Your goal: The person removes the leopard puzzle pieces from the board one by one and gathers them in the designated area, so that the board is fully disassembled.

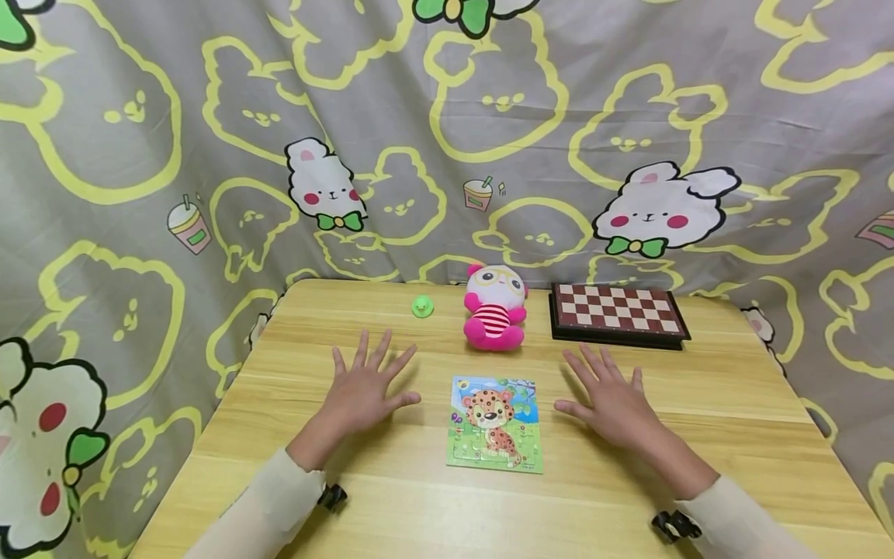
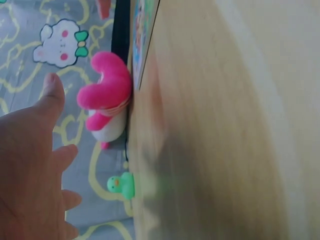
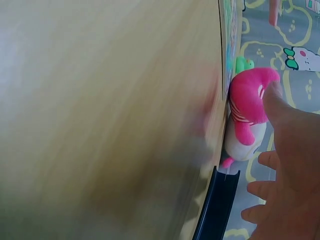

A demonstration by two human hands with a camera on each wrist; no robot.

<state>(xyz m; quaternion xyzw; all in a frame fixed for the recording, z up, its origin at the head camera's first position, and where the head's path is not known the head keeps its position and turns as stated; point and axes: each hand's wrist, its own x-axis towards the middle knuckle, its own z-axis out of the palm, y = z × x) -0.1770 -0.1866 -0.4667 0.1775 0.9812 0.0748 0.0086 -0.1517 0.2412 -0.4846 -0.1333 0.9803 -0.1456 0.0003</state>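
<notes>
Both hands hover palm down over the wooden table with fingers spread, holding nothing. My left hand [image 1: 360,394] is left of a jigsaw puzzle [image 1: 494,425] that shows a cartoon leopard on grass. On the puzzle's other side is my right hand [image 1: 618,405]. Neither hand touches the puzzle, which lies flat between them. Behind it sits a pink and white plush toy [image 1: 494,309] with a red-striped belly. In the left wrist view, the left thumb and fingers [image 2: 64,159] stretch out above the tabletop. The right wrist view shows the right fingers [image 3: 261,190] likewise extended.
A small green rubber duck [image 1: 422,307] stands at the back, left of the plush toy. A brown and white checkered board box [image 1: 618,313] lies at the back right. Patterned grey curtain [image 1: 391,116] hangs behind the wooden table [image 1: 391,505] and along its sides.
</notes>
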